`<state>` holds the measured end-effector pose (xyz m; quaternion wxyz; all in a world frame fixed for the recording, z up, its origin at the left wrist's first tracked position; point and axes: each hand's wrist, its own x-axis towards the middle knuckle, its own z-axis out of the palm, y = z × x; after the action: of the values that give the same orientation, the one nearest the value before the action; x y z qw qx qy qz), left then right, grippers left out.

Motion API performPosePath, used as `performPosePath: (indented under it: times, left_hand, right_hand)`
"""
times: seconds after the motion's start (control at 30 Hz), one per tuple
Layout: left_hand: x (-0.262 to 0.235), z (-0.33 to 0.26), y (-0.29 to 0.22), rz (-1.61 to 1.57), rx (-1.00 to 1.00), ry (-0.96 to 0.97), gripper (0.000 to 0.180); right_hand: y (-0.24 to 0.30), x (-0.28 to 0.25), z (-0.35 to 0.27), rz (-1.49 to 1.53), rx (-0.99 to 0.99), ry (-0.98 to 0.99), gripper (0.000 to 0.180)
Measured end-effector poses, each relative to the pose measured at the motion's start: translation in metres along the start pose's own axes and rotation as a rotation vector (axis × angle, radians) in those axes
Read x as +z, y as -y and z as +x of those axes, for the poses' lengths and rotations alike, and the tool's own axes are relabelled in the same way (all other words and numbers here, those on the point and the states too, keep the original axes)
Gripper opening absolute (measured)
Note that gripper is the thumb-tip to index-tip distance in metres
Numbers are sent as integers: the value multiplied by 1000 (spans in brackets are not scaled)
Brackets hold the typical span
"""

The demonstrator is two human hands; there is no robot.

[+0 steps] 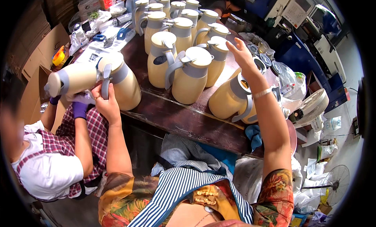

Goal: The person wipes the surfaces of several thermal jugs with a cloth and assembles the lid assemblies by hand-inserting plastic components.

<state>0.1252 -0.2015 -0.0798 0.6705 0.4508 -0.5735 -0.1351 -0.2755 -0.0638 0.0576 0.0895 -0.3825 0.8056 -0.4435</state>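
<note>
Gripping the grey handle of a cream jug [119,80] lying on its side at the near left edge of the dark wooden table [184,121], my left hand [105,103] is closed around that handle, while my right hand [242,54] is hovering spread wide and holding nothing above the open mouth of a second cream jug [231,99] that is standing tilted at the near right edge. I am judging the main risk as a fall: both jugs are sitting close to the table's near edge, and a slip of my left grip would be letting the sideways one roll off toward the seated person [51,164] on the left, whose purple-gloved hand [79,108] is working just beside mine on another jug [76,79]. The tilted lidless jug could also be tipping against the cluster of upright lidded jugs [184,39] behind it. Noting packaging: flat brown cardboard [37,50] is stacking at the far left, white printed sheets [103,45] are lying on the far left of the table with a blue tool [124,32] on them, and clear plastic bags [290,80] are bunching at the right.
</note>
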Motion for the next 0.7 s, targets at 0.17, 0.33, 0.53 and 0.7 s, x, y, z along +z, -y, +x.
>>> performPosePath:
  times: [0.17,0.33,0.53,0.7]
  left_hand:
    - [12,-29,-36,231,512,-223,33]
    - [46,-103,-50,134,882,710,47]
    - [76,-113,1,425,1091,505,51]
    - [58,-87,40,398,958,416,38]
  right_hand:
    - [-14,27,33,66,240,289,97]
    - [23,88,37,-217,-66,255,92]
    - [33,107,31,-336,-103,183,83]
    - [27,69,35,-387,-264,260,77]
